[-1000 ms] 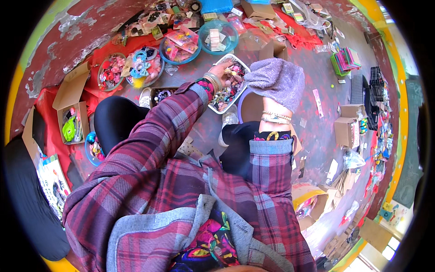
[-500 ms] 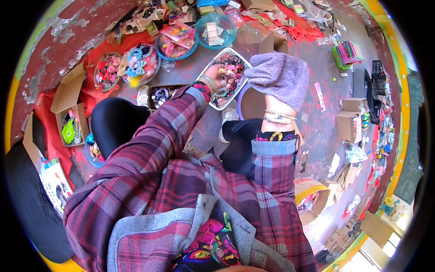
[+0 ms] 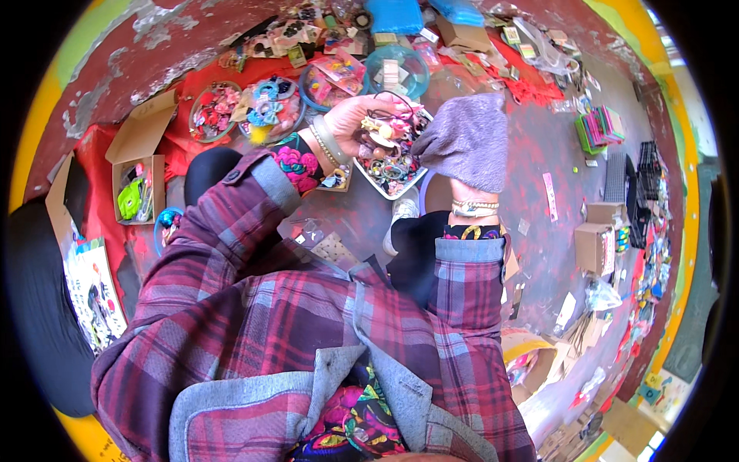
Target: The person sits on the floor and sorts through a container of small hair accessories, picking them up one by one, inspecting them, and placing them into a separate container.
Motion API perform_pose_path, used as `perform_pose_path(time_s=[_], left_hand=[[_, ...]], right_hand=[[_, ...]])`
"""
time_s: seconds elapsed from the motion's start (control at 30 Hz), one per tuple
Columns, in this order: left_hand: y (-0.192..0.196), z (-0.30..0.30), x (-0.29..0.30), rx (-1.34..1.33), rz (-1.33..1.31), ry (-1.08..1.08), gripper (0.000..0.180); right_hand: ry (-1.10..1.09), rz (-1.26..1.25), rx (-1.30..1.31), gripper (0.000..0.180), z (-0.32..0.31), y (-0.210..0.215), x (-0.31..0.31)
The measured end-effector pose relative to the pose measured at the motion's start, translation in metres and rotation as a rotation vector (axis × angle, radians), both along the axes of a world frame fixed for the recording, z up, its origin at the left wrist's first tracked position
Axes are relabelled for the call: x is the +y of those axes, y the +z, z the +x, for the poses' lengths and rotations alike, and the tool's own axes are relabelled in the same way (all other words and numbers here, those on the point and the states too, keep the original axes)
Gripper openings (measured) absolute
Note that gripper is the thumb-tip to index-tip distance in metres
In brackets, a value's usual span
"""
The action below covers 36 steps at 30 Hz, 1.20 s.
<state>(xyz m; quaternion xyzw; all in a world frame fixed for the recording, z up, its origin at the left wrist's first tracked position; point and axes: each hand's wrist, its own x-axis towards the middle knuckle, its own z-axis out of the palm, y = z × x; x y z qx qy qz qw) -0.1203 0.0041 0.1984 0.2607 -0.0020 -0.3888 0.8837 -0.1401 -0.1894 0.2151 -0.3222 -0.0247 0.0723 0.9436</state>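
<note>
Since the earlier frame, left hand (image 3: 362, 123) has lifted out of the white tray (image 3: 402, 187) and now sits above its far-left edge; view has tilted, floor goods sit lower in picture.

Left to right: open cardboard box (image 3: 138, 165) with green item, round bowls of hair bows (image 3: 265, 112), then left hand, fingers curled shut around a cluster of small hair clips (image 3: 379, 127) with a thin dark loop standing off it. Right hand (image 3: 466, 138) is hidden under a grey-purple knit cloth; grip cannot be told. It hangs just right of the tray.

Judgement: clips are light, hard, small, apt to spill; pinch the bunch from above, palm cupped. Cluster has no clear long axis; loop points far-right. Cloth is soft and limp.
</note>
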Motion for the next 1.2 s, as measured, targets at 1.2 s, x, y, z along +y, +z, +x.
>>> perform_pose_path(time_s=[1.2], left_hand=[[-0.032,-0.008,0.064,0.302,-0.297,0.494,0.026]], right_hand=[[-0.024,-0.42,0.135,0.013,0.032,-0.031,0.113]])
